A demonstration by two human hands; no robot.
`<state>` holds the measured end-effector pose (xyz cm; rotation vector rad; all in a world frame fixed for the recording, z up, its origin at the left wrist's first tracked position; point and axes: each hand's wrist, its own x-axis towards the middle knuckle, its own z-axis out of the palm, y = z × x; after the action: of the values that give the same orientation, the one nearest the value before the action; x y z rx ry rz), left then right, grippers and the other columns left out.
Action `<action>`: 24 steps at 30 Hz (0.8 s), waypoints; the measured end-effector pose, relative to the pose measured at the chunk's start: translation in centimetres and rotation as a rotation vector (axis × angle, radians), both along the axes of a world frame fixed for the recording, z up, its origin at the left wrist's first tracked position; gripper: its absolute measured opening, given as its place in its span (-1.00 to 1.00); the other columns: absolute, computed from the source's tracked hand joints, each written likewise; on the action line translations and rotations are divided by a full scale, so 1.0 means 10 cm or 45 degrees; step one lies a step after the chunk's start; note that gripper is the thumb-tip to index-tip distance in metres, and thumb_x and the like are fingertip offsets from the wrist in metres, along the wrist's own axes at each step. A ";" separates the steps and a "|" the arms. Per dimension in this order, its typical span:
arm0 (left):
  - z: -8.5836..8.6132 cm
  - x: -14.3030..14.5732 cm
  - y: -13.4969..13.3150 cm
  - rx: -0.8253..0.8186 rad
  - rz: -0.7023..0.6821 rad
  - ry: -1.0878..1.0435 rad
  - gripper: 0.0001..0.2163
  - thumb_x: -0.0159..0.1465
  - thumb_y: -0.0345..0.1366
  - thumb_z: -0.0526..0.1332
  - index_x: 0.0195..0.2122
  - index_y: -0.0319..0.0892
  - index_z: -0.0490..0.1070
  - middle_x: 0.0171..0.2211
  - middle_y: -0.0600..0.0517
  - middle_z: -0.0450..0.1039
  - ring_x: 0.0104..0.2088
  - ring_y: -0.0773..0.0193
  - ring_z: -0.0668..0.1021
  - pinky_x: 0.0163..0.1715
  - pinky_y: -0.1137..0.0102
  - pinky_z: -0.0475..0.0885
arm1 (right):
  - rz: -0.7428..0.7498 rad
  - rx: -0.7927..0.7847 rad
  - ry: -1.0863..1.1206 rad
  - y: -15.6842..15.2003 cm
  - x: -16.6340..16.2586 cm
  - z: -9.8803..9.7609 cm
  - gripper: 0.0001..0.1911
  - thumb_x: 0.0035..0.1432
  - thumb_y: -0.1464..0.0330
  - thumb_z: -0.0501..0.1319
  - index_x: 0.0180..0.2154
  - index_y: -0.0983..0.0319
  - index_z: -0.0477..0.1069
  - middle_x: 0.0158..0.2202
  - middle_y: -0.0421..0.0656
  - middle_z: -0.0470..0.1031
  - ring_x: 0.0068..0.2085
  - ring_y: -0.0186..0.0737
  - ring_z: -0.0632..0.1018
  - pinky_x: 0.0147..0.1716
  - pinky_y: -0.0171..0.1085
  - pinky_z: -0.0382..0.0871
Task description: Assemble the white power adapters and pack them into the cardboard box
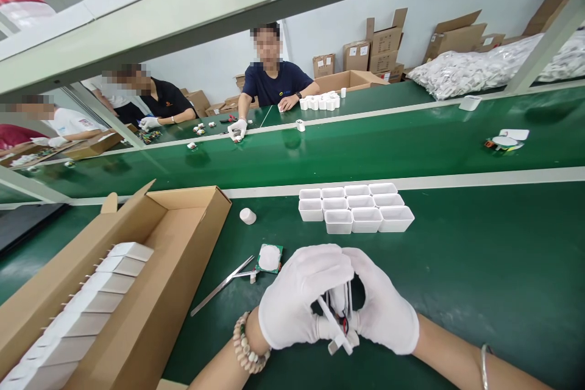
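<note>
Both hands wear white gloves and hold one white plastic part (337, 332) between them, over the near middle of the green table (479, 280). The left hand (304, 292) is bent around the part from the left, with its fingers close together and curled over the top. The right hand (388, 311) is curled around it from the right. The two hands touch at the top, and there is a dark gap under the fingers. Small red and dark wires (343, 322) peek out of the part. The gloves hide much of it, so I cannot tell its whole shape.

Just to the left of the left hand is a small green circuit board (269, 258) with a white pad on it. A thin metal tool (222, 287) lies beside the board. Past the hands, white open cups (351, 220) stand in rows. A long cardboard box (194, 219) on the left holds a row of white cases (94, 301).
</note>
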<state>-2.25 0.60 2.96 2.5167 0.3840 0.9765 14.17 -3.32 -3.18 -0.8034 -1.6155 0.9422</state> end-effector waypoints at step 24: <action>-0.16 0.03 -0.04 -0.537 0.139 -0.033 -0.32 -0.07 -0.25 0.42 0.11 -0.11 0.24 0.03 -0.12 0.35 0.02 0.05 0.44 0.07 0.16 0.34 | 0.221 -0.312 0.136 -0.02 0.14 0.11 -0.07 -0.08 0.28 0.40 0.19 -0.02 -0.12 0.17 -0.01 0.04 0.16 0.07 0.28 0.07 0.02 0.24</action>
<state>-1.97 0.18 1.31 2.1183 0.6512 0.8612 15.54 -3.50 -2.06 -0.7722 -1.5124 1.3044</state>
